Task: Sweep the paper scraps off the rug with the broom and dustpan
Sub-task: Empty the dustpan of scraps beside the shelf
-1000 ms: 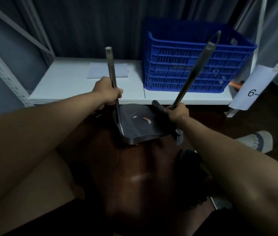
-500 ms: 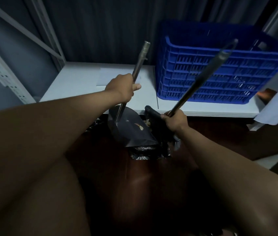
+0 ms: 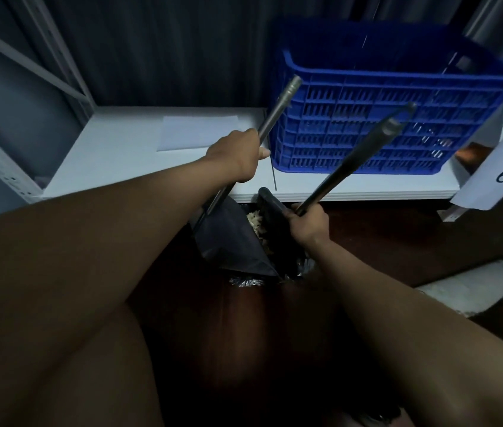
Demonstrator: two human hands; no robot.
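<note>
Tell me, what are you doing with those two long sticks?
A person is cleaning up. The left hand grips the metal handle of a dustpan, which is tipped up steeply. The right hand grips the handle of a broom, whose dark head sits right beside the pan. Pale paper scraps show between the two. Crinkled dark plastic, maybe a bin bag, lies under the pan's lip. Behind them, a blue crate stands on a white shelf.
</note>
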